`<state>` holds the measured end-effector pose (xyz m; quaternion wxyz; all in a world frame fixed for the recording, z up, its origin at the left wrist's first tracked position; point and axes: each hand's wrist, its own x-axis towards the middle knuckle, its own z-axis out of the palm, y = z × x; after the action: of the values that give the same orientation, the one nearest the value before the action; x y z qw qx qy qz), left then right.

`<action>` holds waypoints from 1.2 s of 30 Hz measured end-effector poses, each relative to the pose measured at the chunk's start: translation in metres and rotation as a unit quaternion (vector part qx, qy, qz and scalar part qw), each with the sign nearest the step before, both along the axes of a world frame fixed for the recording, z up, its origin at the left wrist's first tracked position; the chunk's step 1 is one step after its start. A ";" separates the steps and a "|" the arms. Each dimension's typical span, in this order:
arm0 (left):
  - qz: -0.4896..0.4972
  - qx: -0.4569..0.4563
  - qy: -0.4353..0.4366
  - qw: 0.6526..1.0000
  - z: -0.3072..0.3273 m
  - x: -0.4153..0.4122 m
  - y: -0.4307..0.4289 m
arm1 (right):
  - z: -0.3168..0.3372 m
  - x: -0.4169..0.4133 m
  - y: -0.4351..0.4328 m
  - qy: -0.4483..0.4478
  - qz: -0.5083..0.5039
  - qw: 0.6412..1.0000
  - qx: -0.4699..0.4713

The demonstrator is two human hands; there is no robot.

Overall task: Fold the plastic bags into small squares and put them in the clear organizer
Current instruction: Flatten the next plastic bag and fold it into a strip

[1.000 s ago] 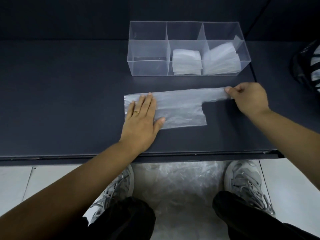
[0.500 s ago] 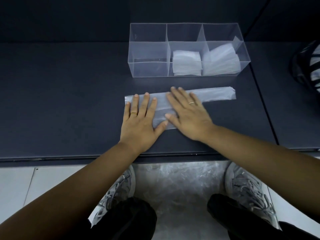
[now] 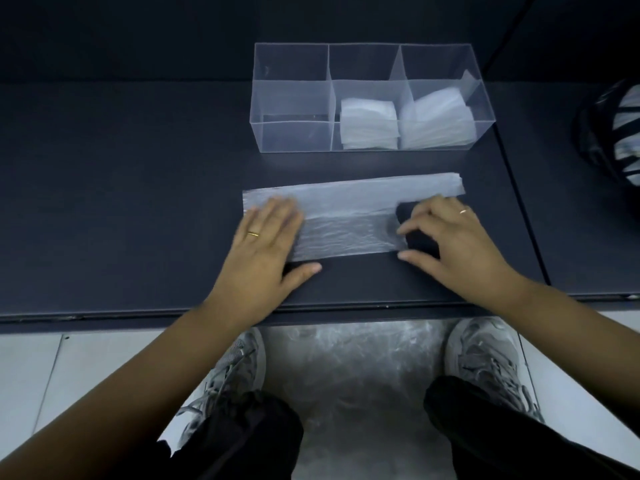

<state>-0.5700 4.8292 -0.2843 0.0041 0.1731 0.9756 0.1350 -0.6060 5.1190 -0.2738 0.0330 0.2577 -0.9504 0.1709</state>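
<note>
A translucent plastic bag [image 3: 346,220] lies flattened on the dark table, with its long handle strip [image 3: 429,185] reaching right. My left hand [image 3: 266,244] presses flat on the bag's left end. At the right edge of the bag's body, my right hand [image 3: 450,244] has arched fingers, the index tip and thumb tip touching that edge. Behind the bag stands the clear organizer [image 3: 291,133] with three compartments. The left one is empty; the middle holds folded squares [image 3: 369,126] and the right holds more folded squares [image 3: 436,119].
A crumpled pile of plastic bags [image 3: 346,382] lies on the floor between my shoes, below the table's front edge [image 3: 138,315]. A dark striped object [image 3: 620,133] sits at the far right, past a seam [image 3: 519,202] in the tabletop.
My right hand let go of the handle strip's end, pressed flat on the bag's middle, then slid right to the body's right edge. The left hand stayed on the left end.
</note>
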 end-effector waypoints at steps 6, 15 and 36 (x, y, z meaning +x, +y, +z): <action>-0.056 0.039 -0.017 0.998 -0.003 0.006 0.029 | -0.003 0.008 -0.006 -0.023 -0.031 0.999 -0.022; -0.021 0.114 0.107 0.988 -0.010 -0.003 0.030 | 0.022 0.000 0.005 -0.196 -0.091 0.967 -0.137; 0.235 0.378 -0.144 0.884 0.016 -0.034 -0.015 | 0.015 -0.024 -0.026 -0.222 -0.193 0.921 -0.255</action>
<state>-0.6036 4.8142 -0.2682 0.0474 -0.0944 0.8513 0.5139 -0.6296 5.0930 -0.2586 -0.0818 0.0074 -0.8891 0.4502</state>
